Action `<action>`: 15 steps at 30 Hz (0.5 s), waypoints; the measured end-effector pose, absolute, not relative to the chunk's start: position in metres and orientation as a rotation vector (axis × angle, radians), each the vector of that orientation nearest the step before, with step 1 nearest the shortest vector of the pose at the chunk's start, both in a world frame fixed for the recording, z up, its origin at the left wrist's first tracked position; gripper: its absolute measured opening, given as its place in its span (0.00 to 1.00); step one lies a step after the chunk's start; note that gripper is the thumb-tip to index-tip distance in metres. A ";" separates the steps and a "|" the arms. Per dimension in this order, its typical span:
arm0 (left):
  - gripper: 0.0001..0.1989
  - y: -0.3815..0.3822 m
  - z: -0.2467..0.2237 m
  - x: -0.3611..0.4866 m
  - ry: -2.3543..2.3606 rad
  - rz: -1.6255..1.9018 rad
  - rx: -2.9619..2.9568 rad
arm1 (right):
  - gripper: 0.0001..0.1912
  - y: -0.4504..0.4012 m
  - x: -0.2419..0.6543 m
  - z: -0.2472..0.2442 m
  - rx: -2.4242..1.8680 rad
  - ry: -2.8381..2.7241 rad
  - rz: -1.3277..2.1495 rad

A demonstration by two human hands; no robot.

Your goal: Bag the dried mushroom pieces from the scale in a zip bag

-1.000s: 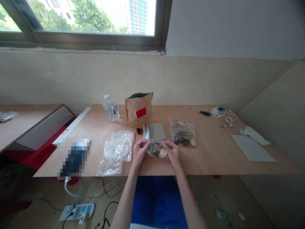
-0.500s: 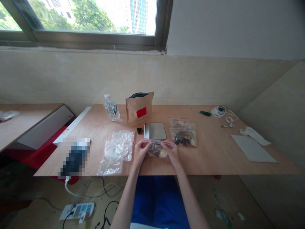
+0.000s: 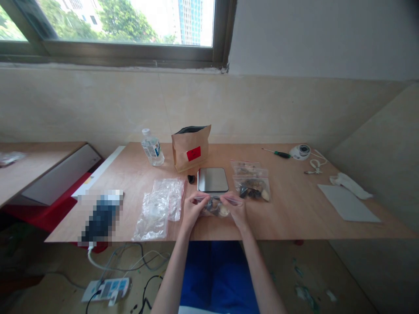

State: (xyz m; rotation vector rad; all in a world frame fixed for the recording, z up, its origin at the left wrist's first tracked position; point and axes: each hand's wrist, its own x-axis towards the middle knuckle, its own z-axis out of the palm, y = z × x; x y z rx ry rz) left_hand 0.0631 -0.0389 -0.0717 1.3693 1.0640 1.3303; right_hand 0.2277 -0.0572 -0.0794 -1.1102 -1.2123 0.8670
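Both my hands pinch the top edge of a clear zip bag (image 3: 215, 208) holding dark and pale chunky pieces. My left hand (image 3: 195, 211) grips its left end and my right hand (image 3: 235, 210) its right end, and my fingers hide part of the zip. Just beyond the bag lies a flat metal-topped digital scale (image 3: 213, 179), which my hands do not touch. To the right, a similar filled zip bag (image 3: 252, 188) rests on the wooden table (image 3: 294, 205), overlapping another zip bag (image 3: 245, 168).
Crumpled clear plastic bags (image 3: 159, 209) lie left of my hands. Behind them stand a kraft paper pouch (image 3: 190, 149) and a water bottle (image 3: 152, 149). A pixelated object (image 3: 101, 216) lies near the table's front-left edge. A screwdriver (image 3: 278, 153) and white pad (image 3: 348, 203) lie right.
My hands have drawn slightly closer together on the bag's top edge, and the bag looks narrower. The view has tilted slightly.
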 end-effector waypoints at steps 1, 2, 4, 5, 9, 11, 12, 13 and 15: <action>0.09 -0.039 -0.071 0.063 1.062 1.339 1.382 | 0.09 -0.058 0.228 -0.079 -1.112 -1.215 0.870; 0.09 -0.039 -0.071 0.063 1.059 1.348 1.394 | 0.08 -0.058 0.228 -0.079 -1.111 -1.214 0.875; 0.09 -0.039 -0.070 0.063 1.054 1.368 1.408 | 0.08 -0.058 0.228 -0.080 -1.104 -1.200 0.887; 0.09 -0.039 -0.069 0.064 1.055 1.375 1.407 | 0.08 -0.058 0.228 -0.079 -1.102 -1.194 0.888; 0.10 -0.037 -0.069 0.065 1.052 1.349 1.353 | 0.09 -0.058 0.233 -0.075 -1.109 -1.249 0.885; 0.11 -0.037 -0.069 0.065 1.044 1.319 1.309 | 0.11 -0.059 0.238 -0.067 -1.142 -1.297 0.880; 0.12 -0.037 -0.070 0.064 1.045 1.308 1.288 | 0.13 -0.060 0.239 -0.061 -1.172 -1.320 0.845; 0.13 -0.037 -0.070 0.064 1.050 1.301 1.270 | 0.14 -0.060 0.241 -0.055 -1.208 -1.354 0.781; 0.13 -0.038 -0.071 0.063 1.066 1.309 1.254 | 0.14 -0.061 0.242 -0.038 -1.279 -1.501 0.584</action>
